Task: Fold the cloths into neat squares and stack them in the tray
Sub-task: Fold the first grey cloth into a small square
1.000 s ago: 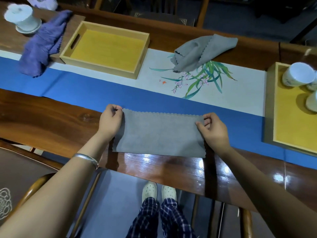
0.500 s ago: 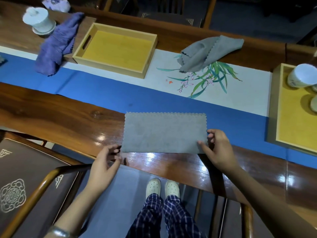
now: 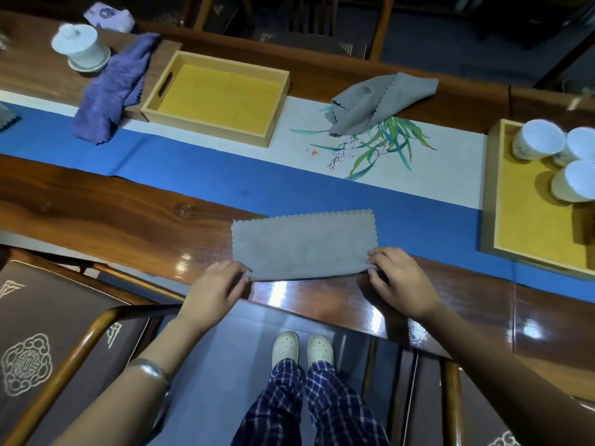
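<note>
A folded grey cloth (image 3: 304, 244) lay flat as a long rectangle at the lower centre of the frame, its far scalloped edge over the blue table runner (image 3: 193, 175) and its near edge on the glossy wooden table (image 3: 96, 214). The left hand (image 3: 214, 292) pinched the cloth's near left corner between thumb and fingers; the right hand (image 3: 399, 280) pinched the near right corner, lifting that edge slightly off the wood.

At the upper centre-left stood a wooden tray (image 3: 206, 122) with a yellow floor and a handle slot in its left wall, holding no cloths. Just left of it a crumpled purple cloth (image 3: 112, 91) draped over a dark board onto the runner. To the tray's right, a second grey cloth (image 3: 376, 101) lay loosely bunched at the top of the runner's painted orchid.

A white lidded cup (image 3: 80, 46) sat on its saucer in the upper left. At the right edge a second wooden tray (image 3: 528, 201) carried three white cups (image 3: 537, 144).
</note>
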The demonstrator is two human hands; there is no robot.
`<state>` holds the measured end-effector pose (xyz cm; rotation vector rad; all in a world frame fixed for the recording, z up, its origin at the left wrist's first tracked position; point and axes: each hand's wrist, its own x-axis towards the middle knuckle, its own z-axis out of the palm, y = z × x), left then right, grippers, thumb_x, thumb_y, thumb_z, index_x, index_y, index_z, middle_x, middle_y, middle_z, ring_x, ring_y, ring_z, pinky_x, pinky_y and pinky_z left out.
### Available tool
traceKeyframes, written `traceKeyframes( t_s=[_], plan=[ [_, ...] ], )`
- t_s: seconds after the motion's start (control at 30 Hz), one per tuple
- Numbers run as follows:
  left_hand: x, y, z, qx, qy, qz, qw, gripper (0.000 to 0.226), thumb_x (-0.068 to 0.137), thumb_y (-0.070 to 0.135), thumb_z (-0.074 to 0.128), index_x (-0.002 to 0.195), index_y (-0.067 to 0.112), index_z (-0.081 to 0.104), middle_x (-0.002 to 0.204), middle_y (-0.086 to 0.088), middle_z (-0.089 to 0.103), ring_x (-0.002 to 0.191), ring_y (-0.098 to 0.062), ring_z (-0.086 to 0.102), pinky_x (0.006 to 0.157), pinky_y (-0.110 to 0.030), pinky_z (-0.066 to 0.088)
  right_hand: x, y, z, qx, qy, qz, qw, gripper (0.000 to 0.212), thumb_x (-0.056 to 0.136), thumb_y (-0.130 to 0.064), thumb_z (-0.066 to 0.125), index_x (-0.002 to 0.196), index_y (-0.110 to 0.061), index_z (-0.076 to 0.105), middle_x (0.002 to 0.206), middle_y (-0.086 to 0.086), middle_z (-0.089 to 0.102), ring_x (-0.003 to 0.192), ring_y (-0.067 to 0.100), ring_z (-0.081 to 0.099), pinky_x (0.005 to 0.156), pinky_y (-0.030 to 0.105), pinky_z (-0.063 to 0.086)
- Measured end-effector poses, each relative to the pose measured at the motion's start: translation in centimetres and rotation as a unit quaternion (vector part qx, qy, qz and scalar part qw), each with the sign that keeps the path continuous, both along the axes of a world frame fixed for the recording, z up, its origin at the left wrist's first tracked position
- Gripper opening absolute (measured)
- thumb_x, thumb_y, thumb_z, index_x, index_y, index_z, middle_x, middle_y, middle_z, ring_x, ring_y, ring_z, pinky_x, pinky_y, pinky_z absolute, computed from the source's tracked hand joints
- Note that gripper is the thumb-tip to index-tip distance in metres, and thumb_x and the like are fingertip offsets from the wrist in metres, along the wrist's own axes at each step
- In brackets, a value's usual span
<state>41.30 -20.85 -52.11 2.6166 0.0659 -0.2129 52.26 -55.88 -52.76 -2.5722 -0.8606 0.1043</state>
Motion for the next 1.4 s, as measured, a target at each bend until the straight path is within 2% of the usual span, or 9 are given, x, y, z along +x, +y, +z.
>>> traceKeyframes(
  t_s=[0.23,0.33,0.43,0.57,0.73,0.87,1.0,1.2,1.4],
  plan=[
    [-7.9,-0.6,0.0,-0.055,0.050,0.045,0.996,0.021,0.089,0.052,0.045,0.096,0.037,0.059,0.093,0.024,0.060,0.092,-0.003,0.054,0.075,-0.026,0.047,-5.2,-2.3,1.4,-0.009,0.093,0.059,0.994,0.009,0.084,-0.020,0.063,0.084,-0.019,0.054,0.080,-0.002,0.058,0.073,0.019,0.055,0.067,0.025,0.034],
    [-9.3,-1.2,-0.7,-0.109,0.053,0.121,0.985,0.004,0.087,0.046,0.058,0.091,0.045,0.057,0.095,0.026,0.063,0.094,0.002,0.057,0.075,-0.021,0.045,-6.9,-2.9,1.4,-0.002,0.116,0.063,0.991,0.010,0.086,-0.022,0.063,0.091,-0.020,0.054,0.082,-0.003,0.059,0.074,0.017,0.055,0.069,0.021,0.034],
    [-8.7,-1.6,-1.0,-0.181,0.037,0.227,0.956,0.017,0.084,0.035,0.069,0.095,0.044,0.060,0.101,0.028,0.065,0.098,0.004,0.060,0.081,-0.025,0.049,-6.8,-2.6,1.5,0.019,0.143,0.023,0.989,0.012,0.085,-0.019,0.063,0.095,-0.021,0.057,0.085,-0.005,0.062,0.077,0.014,0.057,0.068,0.021,0.038],
    [-5.9,-1.8,-0.5,-0.286,-0.004,0.318,0.904,0.029,0.083,0.022,0.073,0.093,0.046,0.062,0.096,0.015,0.069,0.098,-0.007,0.064,0.084,-0.026,0.051,-5.3,-1.5,1.5,0.100,0.177,-0.100,0.974,0.015,0.088,-0.019,0.063,0.102,-0.022,0.060,0.096,-0.011,0.064,0.086,0.004,0.057,0.071,0.017,0.045],
    [-1.8,-1.3,-0.3,-0.324,-0.032,0.341,0.882,0.021,0.086,0.016,0.070,0.096,0.032,0.063,0.095,-0.003,0.064,0.086,-0.017,0.061,0.074,-0.038,0.050,-2.7,0.2,0.9,0.167,0.208,-0.204,0.942,0.021,0.087,-0.013,0.064,0.104,-0.024,0.057,0.094,-0.005,0.066,0.082,0.012,0.062,0.069,0.028,0.050],
    [-0.1,-1.2,-1.2,-0.289,-0.015,0.355,0.889,0.015,0.086,0.019,0.068,0.098,0.019,0.059,0.093,-0.011,0.066,0.084,-0.019,0.063,0.075,-0.039,0.052,-1.1,1.0,-0.4,0.169,0.224,-0.226,0.933,0.019,0.087,-0.011,0.063,0.104,-0.017,0.056,0.077,0.002,0.055,0.066,0.015,0.052,0.063,0.022,0.044],
    [-0.1,-1.4,-2.1,-0.169,-0.001,0.371,0.913,0.019,0.083,0.033,0.070,0.093,0.025,0.055,0.074,0.004,0.060,0.067,-0.006,0.059,0.056,-0.016,0.039,-0.4,1.5,-1.6,0.131,0.216,-0.238,0.938,0.022,0.086,-0.012,0.064,0.105,-0.014,0.054,0.070,-0.005,0.049,0.060,0.011,0.049,0.059,0.016,0.039],
    [-0.1,-2.1,-1.2,-0.054,0.017,0.373,0.926,0.033,0.085,0.049,0.061,0.090,0.020,0.046,0.075,0.004,0.056,0.062,-0.011,0.053,0.046,-0.026,0.030,-0.4,1.7,-1.9,0.103,0.207,-0.248,0.941,0.021,0.086,-0.017,0.065,0.103,-0.015,0.052,0.069,-0.005,0.050,0.061,0.010,0.050,0.059,0.025,0.042],
    [-1.7,-3.6,-0.9,-0.038,0.121,0.403,0.906,0.050,0.089,0.053,0.053,0.098,0.003,0.047,0.099,-0.009,0.045,0.078,-0.030,0.048,0.064,-0.035,0.035,-1.1,2.1,-1.4,0.116,0.194,-0.255,0.940,0.021,0.088,-0.019,0.061,0.105,-0.011,0.054,0.075,0.005,0.052,0.067,0.019,0.051,0.062,0.037,0.045]
  ],
)
